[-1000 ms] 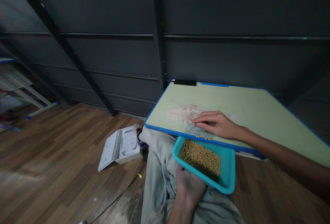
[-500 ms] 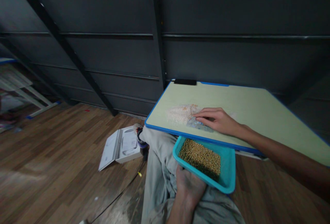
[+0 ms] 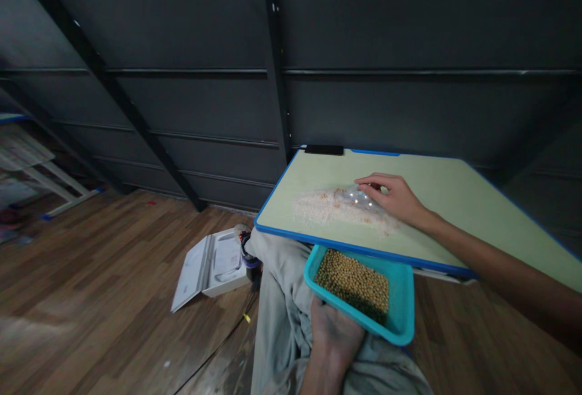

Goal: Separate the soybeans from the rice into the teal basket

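Observation:
My left hand (image 3: 334, 329) supports a turquoise plastic tray (image 3: 403, 301) from below, over my lap and against the table's front edge. Inside the tray lies a heap of round, yellowish dried soybeans (image 3: 354, 283). On the pale table (image 3: 436, 180), white rice-like grains (image 3: 318, 208) are spread in a thin patch, with a few tan beans (image 3: 337, 205) among them. Above this patch, the thumb and fingers of my right hand (image 3: 394, 197) pinch a shiny clear plastic bag (image 3: 361, 197).
Against the dark panelled wall (image 3: 204, 98), a black flat object (image 3: 324, 149) lies at the table's back edge. An opened white box (image 3: 211, 265) sits on the wooden floor (image 3: 113, 298) to the left, by a dark cable (image 3: 222, 340). Another table's legs (image 3: 68, 192) stand far left.
My right hand has moved back from the table's front edge with the plastic bag. More white grains and beans show where the bag lay. The tray is nearly still.

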Tool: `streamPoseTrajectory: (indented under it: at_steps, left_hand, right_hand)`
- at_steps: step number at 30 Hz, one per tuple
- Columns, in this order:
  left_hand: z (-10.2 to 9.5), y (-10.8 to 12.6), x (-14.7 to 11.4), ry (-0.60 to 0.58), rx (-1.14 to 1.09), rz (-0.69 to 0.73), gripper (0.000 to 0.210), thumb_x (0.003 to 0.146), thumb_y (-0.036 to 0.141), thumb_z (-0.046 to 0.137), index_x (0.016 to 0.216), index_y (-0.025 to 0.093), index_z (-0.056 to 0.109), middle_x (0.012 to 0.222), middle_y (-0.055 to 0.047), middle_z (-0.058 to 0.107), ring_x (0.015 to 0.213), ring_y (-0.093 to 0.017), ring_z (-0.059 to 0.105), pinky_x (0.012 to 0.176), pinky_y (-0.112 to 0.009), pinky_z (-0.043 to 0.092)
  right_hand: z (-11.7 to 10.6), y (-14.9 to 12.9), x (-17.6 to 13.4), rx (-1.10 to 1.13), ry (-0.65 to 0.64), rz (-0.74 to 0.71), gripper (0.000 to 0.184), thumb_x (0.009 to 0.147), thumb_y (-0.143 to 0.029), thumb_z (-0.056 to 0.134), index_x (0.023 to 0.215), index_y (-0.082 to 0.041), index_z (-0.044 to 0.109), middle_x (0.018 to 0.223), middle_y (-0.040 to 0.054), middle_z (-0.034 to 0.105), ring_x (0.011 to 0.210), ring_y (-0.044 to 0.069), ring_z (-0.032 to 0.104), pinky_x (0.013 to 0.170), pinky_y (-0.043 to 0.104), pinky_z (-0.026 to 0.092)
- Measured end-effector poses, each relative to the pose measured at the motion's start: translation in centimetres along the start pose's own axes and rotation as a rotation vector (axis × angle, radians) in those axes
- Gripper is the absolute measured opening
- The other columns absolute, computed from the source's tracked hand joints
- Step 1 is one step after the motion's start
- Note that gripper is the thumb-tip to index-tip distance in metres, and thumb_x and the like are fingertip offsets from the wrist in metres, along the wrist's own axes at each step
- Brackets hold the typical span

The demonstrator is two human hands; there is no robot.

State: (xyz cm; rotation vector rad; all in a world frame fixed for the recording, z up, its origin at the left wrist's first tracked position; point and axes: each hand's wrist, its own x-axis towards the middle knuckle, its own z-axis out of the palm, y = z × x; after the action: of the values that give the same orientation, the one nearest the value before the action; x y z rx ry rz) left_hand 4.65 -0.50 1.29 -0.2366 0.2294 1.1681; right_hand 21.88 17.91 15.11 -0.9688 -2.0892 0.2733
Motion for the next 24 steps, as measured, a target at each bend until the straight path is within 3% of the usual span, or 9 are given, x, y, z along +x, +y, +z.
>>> streamPoseTrajectory:
  at_steps: [4,9,17,24]
  left_hand:
    - [-1.6,0.2,0.7,-0.104,0.007,0.039,0.045,0.097,0.037,0.048,0.134,0.018,0.066,0.144,-0.016,0.064,0.137,-0.034,0.056,0.117,-0.059,0.040]
    - [-2.1,1.0,1.0,-0.086,0.007,0.127,0.045,0.098,0.036,0.048,0.137,0.020,0.065,0.144,-0.016,0.064,0.136,-0.034,0.057,0.117,-0.060,0.040]
    - [-2.2,1.3,1.2,-0.141,0.008,0.114,0.045,0.097,0.035,0.050,0.136,0.020,0.066,0.146,-0.017,0.063,0.139,-0.035,0.055,0.116,-0.060,0.040]
    - [-2.5,1.2,1.2,-0.172,0.008,0.090,0.045,0.097,0.036,0.050,0.135,0.019,0.067,0.147,-0.016,0.062,0.139,-0.035,0.054,0.117,-0.059,0.040]
  right_hand:
    - [-0.3,2.0,0.6,0.010,0.026,0.098,0.026,0.097,-0.037,0.063,0.110,-0.022,0.080,0.108,0.0092,0.080,0.088,0.023,0.070,0.075,0.037,0.054]
    - [1.1,3.8,3.5,0.071,-0.081,0.127,0.026,0.094,-0.038,0.066,0.106,-0.022,0.082,0.108,0.0094,0.080,0.092,0.025,0.072,0.083,0.041,0.055]
    - [4.5,5.7,9.5,0.190,-0.147,0.106,0.027,0.090,-0.038,0.067,0.102,-0.019,0.082,0.100,0.0111,0.079,0.075,0.021,0.065,0.073,0.039,0.052]
    - [5.6,6.8,9.8,0.243,-0.225,0.168,0.026,0.086,-0.036,0.069,0.100,-0.017,0.082,0.092,0.0118,0.078,0.068,0.019,0.063,0.067,0.036,0.051]
